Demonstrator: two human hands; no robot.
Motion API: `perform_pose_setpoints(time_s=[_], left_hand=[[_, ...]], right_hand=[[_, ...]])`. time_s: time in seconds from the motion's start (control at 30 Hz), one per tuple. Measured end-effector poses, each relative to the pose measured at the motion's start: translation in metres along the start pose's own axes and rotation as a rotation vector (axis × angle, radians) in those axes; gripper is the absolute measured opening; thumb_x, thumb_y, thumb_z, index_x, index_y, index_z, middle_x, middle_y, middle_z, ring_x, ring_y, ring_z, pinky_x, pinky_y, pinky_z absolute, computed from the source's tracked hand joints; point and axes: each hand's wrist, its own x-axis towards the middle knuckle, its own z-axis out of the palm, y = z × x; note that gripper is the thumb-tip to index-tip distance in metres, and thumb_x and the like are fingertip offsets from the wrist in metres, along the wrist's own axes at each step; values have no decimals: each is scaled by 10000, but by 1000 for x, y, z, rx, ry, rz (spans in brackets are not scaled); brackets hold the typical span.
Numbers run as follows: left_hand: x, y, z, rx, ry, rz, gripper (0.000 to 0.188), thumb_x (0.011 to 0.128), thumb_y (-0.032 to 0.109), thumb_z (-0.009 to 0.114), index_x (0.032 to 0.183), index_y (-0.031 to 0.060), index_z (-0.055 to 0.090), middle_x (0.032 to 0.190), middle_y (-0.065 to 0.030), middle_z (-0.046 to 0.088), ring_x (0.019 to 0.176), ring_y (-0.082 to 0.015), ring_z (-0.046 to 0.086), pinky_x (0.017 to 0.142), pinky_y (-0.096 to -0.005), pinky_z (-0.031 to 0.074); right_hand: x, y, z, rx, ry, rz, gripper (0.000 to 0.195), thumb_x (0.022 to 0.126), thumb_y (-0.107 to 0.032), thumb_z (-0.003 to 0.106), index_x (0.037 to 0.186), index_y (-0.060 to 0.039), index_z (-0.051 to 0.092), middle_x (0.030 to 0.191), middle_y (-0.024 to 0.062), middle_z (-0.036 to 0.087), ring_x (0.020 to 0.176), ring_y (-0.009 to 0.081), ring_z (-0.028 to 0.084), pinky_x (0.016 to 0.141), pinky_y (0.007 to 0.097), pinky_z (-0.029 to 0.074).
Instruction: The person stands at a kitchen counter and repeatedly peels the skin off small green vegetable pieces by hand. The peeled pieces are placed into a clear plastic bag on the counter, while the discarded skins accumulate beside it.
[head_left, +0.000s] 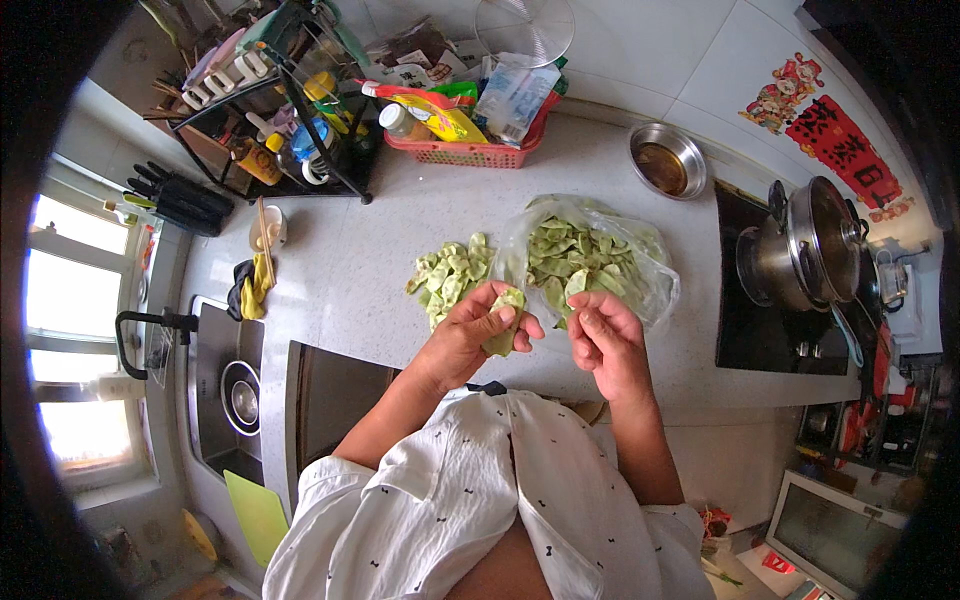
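Flat green bean pods (504, 322) are gripped in my left hand (476, 330), its thumb pressed across them. My right hand (609, 341) is raised a short way to the right, fingers curled and thumb close to the index finger. A pale pod (576, 282) shows right at its fingertips; whether it is pinched there or lies in the bag behind cannot be told. Beyond my hands, a clear plastic bag (656, 262) lies open on the countertop, full of flat bean pods (574, 247). Left of it is a loose pile of paler bean pods (452, 274), partly hidden by my left hand.
A metal bowl (694, 169) with brown liquid stands behind the bag. The black cooktop (739, 337) at right carries a steel pot (780, 262). A red plastic basket (465, 156) of packets sits at the back. At left are a sink (210, 435) and a bowl (276, 225) with chopsticks.
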Motion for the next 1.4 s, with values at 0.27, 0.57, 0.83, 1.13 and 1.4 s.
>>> perform_pose_setpoints(time_s=[0.27,0.57,0.83,1.13,1.4], left_hand=[[-6,-3,3,182,58,68,148,938,208,547,960,62,553,887,-61,620,694,-115,566,677,-275,483],[-15,-19,-1,656,139,206,119,912,132,586,901,16,560,713,22,536,637,-55,495,578,-213,420],[-25,-25,-2,1008,32,268,117,906,113,589,933,1,570,757,-53,560,699,-118,538,619,-265,445],[-22,-37,-4,953,103,418,45,861,33,592,870,-4,569,786,-94,564,731,-226,550,649,-316,443],[-17,-45,-4,916,148,651,29,848,24,600,859,6,581,830,-98,580,732,-242,558,678,-303,446]], right_hand=[[12,-9,29,-569,-149,-206,147,884,-132,605,943,2,611,779,-35,572,688,14,472,600,185,381],[8,11,23,-859,-168,-241,79,865,-68,574,845,5,552,669,-20,538,629,38,455,549,227,388],[-7,37,11,-1122,-207,-387,113,859,-83,495,801,-5,436,678,211,538,652,426,547,573,446,434],[-9,56,25,-856,55,-273,119,852,-75,486,770,3,450,602,148,468,533,189,443,508,343,410],[-10,54,35,-232,140,117,177,909,-112,441,734,-96,457,586,-75,337,452,6,245,399,186,214]])
